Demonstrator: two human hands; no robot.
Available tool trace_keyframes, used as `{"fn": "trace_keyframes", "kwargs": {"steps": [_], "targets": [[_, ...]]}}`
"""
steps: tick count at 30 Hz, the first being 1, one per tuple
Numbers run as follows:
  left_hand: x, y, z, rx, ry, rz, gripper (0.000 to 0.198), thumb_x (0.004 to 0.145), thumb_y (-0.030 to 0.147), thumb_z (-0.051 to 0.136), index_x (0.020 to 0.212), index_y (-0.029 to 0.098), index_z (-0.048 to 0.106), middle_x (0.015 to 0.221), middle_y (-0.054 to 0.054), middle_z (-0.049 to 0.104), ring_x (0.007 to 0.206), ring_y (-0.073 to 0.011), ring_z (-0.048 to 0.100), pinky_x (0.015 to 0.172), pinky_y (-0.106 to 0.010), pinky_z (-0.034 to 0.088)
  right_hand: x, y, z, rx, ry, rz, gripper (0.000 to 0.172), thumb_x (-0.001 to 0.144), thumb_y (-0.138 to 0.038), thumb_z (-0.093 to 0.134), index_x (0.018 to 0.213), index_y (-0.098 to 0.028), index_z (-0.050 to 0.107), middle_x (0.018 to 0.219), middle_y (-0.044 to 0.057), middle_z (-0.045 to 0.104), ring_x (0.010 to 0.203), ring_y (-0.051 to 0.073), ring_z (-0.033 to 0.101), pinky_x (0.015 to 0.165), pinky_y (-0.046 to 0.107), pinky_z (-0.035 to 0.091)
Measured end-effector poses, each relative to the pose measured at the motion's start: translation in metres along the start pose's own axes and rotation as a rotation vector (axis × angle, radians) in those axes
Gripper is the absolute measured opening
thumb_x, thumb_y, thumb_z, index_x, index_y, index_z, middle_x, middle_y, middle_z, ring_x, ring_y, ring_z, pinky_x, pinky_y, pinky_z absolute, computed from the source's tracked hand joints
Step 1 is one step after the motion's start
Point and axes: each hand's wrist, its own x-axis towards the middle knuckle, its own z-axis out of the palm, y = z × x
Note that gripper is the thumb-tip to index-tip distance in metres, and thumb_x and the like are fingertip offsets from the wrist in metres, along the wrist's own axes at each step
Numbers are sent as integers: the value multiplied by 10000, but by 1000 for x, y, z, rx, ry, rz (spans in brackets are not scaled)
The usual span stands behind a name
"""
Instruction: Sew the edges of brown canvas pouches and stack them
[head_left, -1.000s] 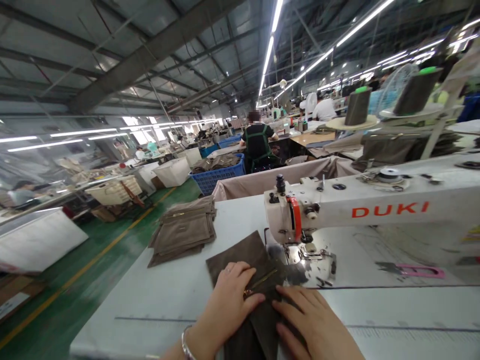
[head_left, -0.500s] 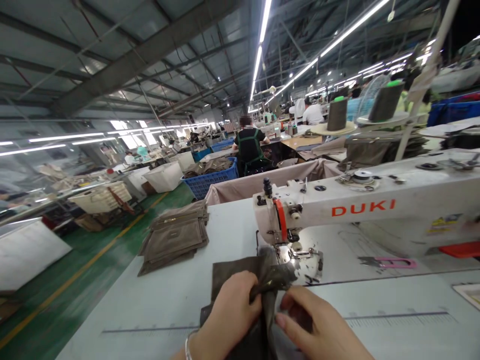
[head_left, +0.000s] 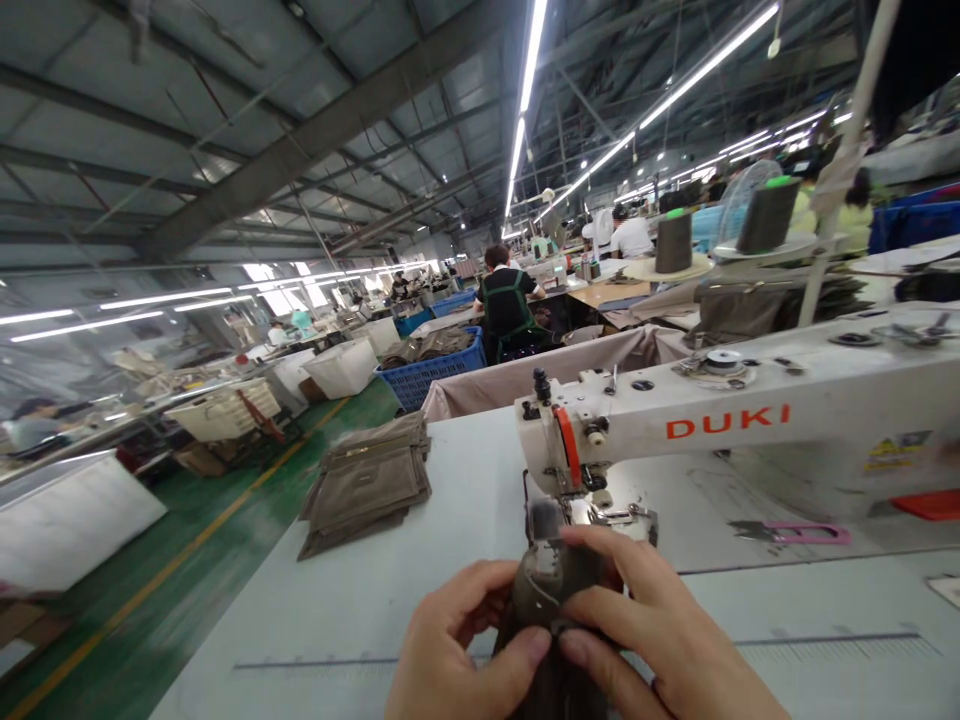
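A folded piece of dark brown-grey fabric [head_left: 541, 590] is gripped between both hands, just in front of the sewing machine's needle area. My left hand [head_left: 469, 640] closes on its left side, thumb on top. My right hand [head_left: 637, 620] pinches the right side, the thumb close to the left thumb. The fabric's far end reaches toward the presser foot; whether it lies under the foot I cannot tell. The white sewing machine [head_left: 645, 430] stands behind and to the right of my hands.
A stack of brown-grey fabric pieces [head_left: 367, 485] lies on the table [head_left: 330, 610] at left. Pink-handled thread snips [head_left: 791, 532] rest right of the needle. Behind are a blue basket [head_left: 435, 372], thread cones [head_left: 673, 242] and a seated person [head_left: 512, 300].
The fabric has been gathered and turned into a narrower fold. My left hand has shifted its grip, and my right hand has closed onto the fabric. The view has tilted slightly.
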Motion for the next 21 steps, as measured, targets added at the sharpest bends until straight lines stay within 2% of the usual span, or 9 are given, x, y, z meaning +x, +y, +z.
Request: {"fn": "trace_keyframes", "kwargs": {"steps": [3, 7, 11, 15, 21], "targets": [[-7, 1, 1, -68, 62, -21, 139, 759, 255, 687, 850, 161, 734, 831, -55, 677, 784, -190, 623, 718, -248, 508, 1, -7, -7, -14, 10, -36, 138, 884, -205, 604, 937, -308, 680, 1287, 25, 566, 1145, 253, 538, 947, 424, 481], [-12, -1, 2, -265, 103, -95, 277, 738, 377, 766, 908, 160, 736, 803, -59, 681, 774, -198, 629, 725, -269, 508, 3, -14, -15, 47, 10, 58, 105, 848, -169, 653, 826, -272, 641, 991, -19, 668, 952, 182, 593, 827, 298, 510], [-13, -6, 4, -439, 119, -141, 339, 675, 434, 827, 849, 155, 744, 782, -46, 671, 767, -174, 606, 726, -241, 480, 5, -19, -18, 63, 4, 115, 132, 823, -138, 642, 768, -253, 606, 870, -31, 672, 869, 177, 590, 746, 275, 510], [-13, -9, 4, -389, 101, -143, 309, 713, 436, 798, 782, 142, 732, 754, -27, 628, 728, -143, 549, 684, -215, 448, 6, -21, -18, 82, -8, 117, 144, 818, -134, 631, 752, -259, 601, 847, -36, 675, 851, 179, 590, 732, 278, 511], [-13, -7, -1, -180, 73, -149, 382, 759, 512, 724, 848, 140, 712, 806, -54, 632, 782, -194, 574, 731, -275, 478, 2, -14, -11, 81, 14, 149, 117, 802, -201, 644, 720, -257, 582, 782, 9, 626, 780, 208, 591, 656, 315, 516]]}}
